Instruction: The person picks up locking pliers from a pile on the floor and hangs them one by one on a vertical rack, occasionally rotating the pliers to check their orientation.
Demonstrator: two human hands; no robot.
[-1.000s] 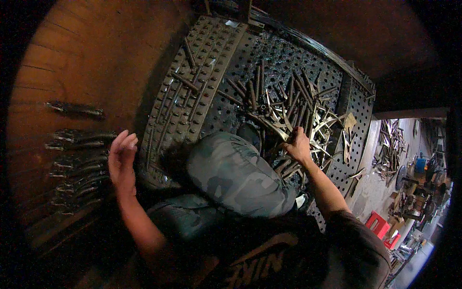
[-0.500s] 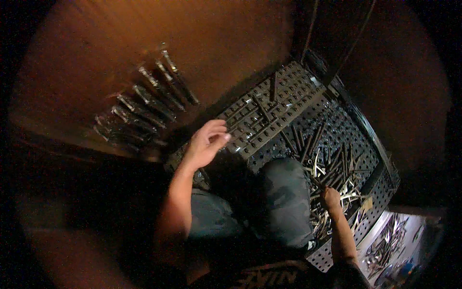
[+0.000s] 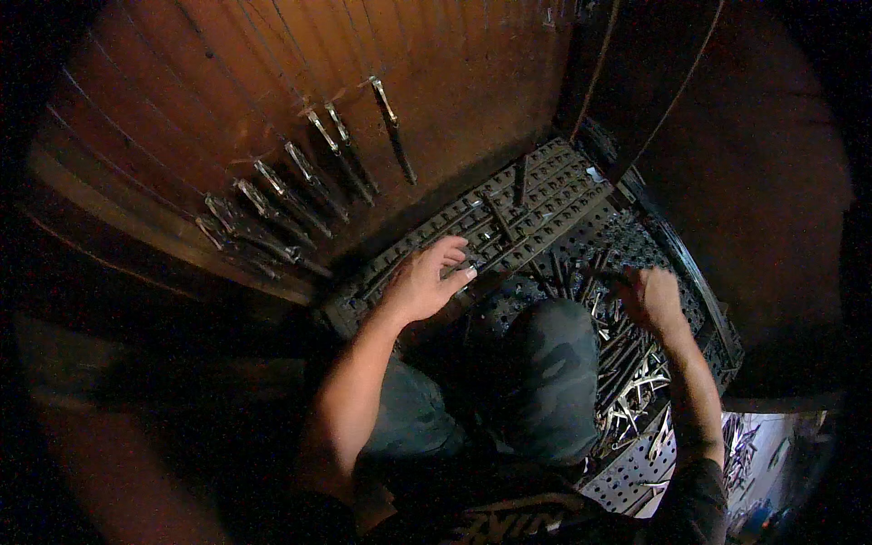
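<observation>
The right hand (image 3: 654, 298) rose, dark tool (image 3: 605, 273) crosswise, pointing left.

Upper left: at least 8 hanging tools (image 3: 392, 121), lower ones overlap. Center: 1 left hand (image 3: 422, 286), 1 right hand (image 3: 652, 298), 2 trouser legs (image 3: 554, 381), 1 studded plate (image 3: 563, 173). Right of center: 1 tool pile (image 3: 627, 400), too tangled to count.

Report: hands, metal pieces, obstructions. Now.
Left hand open, apparently empty. Right hand closed, seemingly around dark bar, over metal pieces. Knee partly hides them.
</observation>
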